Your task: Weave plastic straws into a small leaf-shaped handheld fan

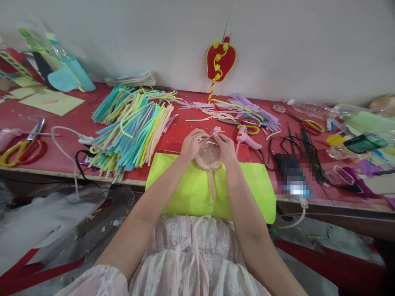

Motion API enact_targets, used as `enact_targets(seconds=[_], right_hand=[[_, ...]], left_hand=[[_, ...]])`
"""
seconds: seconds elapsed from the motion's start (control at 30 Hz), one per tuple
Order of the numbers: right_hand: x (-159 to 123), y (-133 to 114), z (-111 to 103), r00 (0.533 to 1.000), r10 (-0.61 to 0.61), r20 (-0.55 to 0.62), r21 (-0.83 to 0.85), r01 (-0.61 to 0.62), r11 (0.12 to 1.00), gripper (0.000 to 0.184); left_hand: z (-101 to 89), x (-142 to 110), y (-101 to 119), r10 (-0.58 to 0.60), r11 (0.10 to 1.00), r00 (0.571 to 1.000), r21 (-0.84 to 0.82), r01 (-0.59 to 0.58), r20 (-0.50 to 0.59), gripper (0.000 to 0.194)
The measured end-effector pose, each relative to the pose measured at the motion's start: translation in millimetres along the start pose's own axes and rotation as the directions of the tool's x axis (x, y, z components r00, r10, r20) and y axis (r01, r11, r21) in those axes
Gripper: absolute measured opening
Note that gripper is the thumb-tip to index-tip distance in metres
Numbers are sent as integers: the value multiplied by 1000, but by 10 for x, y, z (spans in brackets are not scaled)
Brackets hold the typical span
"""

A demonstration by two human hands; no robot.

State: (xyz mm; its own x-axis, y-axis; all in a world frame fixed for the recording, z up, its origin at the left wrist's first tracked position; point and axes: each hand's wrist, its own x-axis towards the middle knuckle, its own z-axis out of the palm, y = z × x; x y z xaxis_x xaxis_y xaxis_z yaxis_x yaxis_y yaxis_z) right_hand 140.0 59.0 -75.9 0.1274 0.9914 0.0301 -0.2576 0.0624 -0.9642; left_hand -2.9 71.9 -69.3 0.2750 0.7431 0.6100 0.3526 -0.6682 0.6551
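Note:
A peach-coloured fan (207, 158) made of coiled pipe cleaners lies flat, its pink stick handle (211, 185) pointing towards me. My left hand (194, 144) is closed on the fan's upper left edge, fingertips pinched together. Across from it, my right hand (224, 146) is closed at the upper right edge, thumb and fingers close together. A small pink flower (217, 129) shows just beyond my right fingertips; whether it is joined to the fan I cannot tell. Under the fan lies a bright yellow-green sheet (173, 193).
Piled pipe cleaners (132, 127) lie left, with purple ones (256, 113) behind. A pink glue gun (248, 139) and scissors (249, 123) are close to my right hand. A phone (291, 174) with cables lies right. A red fan (221, 61) stands at the wall.

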Motion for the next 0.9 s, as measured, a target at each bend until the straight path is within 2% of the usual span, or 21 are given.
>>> enact_targets(seconds=[0.1,0.17,0.27,0.37,0.53,0.6,0.77,0.9], right_hand=[[10,-32,-23,989,-67,-128,-43,62,997,29],[3,-59,-22,987,-71,-145,-52,64,997,30],[-33,-96,3,998,-68,3,-111,68,991,28],[-81,-125,30,985,-85,152,-239,120,964,24],[-120,-148,48,973,-63,221,-357,141,923,28],[-107,-133,47,980,-67,187,-336,128,933,33],[-33,-49,21,999,-30,20,-150,32,988,50],[-18,-17,14,999,-45,20,-169,48,984,41]], left_hand=[[24,14,-10,-25,990,998,-134,32,53,33],[20,27,-35,-111,966,993,-231,114,27,37],[-10,45,-82,-241,931,970,-294,217,-46,30],[-34,53,-92,-303,913,951,-306,269,-67,30],[-17,47,-48,-350,885,937,-336,321,-25,28],[-9,51,-45,-382,867,923,-359,344,-38,27],[-9,72,-88,-482,811,861,-455,369,-161,24],[-10,74,-133,-524,772,836,-505,386,-161,24]])
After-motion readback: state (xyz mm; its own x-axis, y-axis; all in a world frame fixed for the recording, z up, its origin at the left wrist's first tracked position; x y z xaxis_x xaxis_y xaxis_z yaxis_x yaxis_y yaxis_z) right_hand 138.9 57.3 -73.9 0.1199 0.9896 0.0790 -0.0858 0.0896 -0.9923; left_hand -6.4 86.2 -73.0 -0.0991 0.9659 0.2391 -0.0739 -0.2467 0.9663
